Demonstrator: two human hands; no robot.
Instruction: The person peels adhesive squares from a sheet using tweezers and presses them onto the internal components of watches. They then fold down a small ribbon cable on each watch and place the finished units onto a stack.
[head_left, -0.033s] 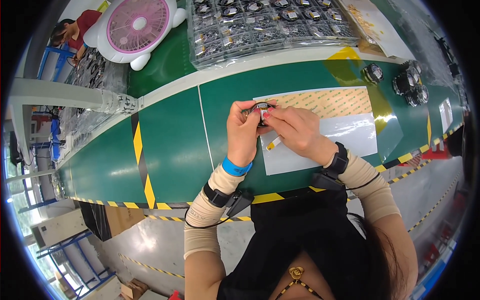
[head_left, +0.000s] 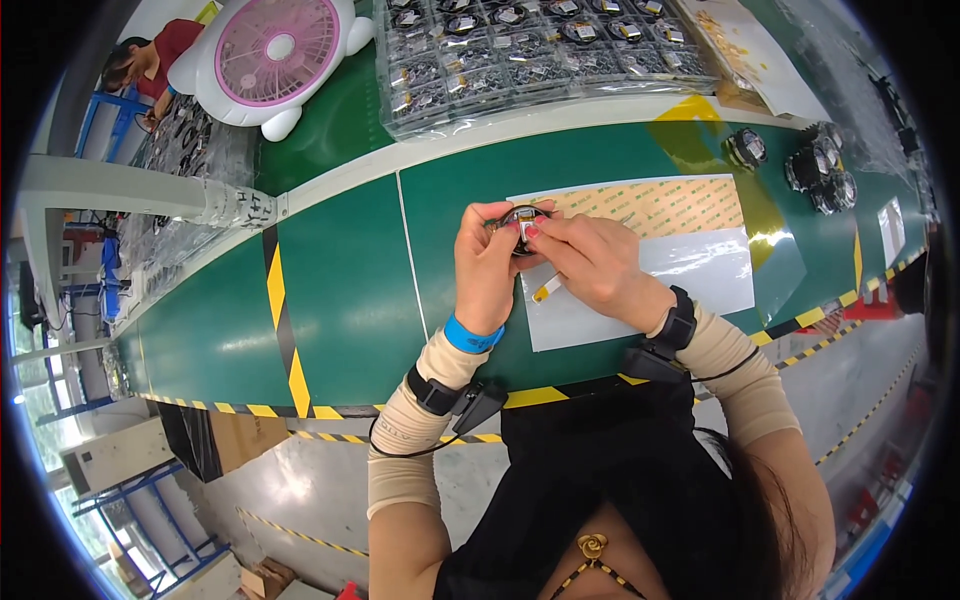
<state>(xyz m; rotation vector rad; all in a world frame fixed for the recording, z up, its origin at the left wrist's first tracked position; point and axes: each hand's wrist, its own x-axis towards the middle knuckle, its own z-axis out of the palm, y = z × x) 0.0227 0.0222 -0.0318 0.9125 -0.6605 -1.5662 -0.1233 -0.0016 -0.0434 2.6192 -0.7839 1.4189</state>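
Note:
My left hand (head_left: 484, 262) is closed around a small round black electronic module (head_left: 521, 212), with its thumb over the front. A small white and silver part with a yellowish strip shows in the module's face. From the right, my right hand (head_left: 600, 262) has its thumb and fingertips pinched together against that part; what lies between them is hidden. A slim white stick with a yellow end (head_left: 545, 290) passes below my right hand, and I cannot tell whether it is held or lies on the sheet. Under both hands is a white sheet (head_left: 690, 270) with a tan adhesive liner (head_left: 680, 205) along its far side.
Several round modules (head_left: 825, 170) stand at the right, one (head_left: 746, 148) apart, near yellow transparent film (head_left: 690, 135). A clear compartment tray (head_left: 540, 50) of modules sits beyond the bench ledge. A pink and white fan (head_left: 278, 60) stands far left; a person in red (head_left: 170, 55) is behind it.

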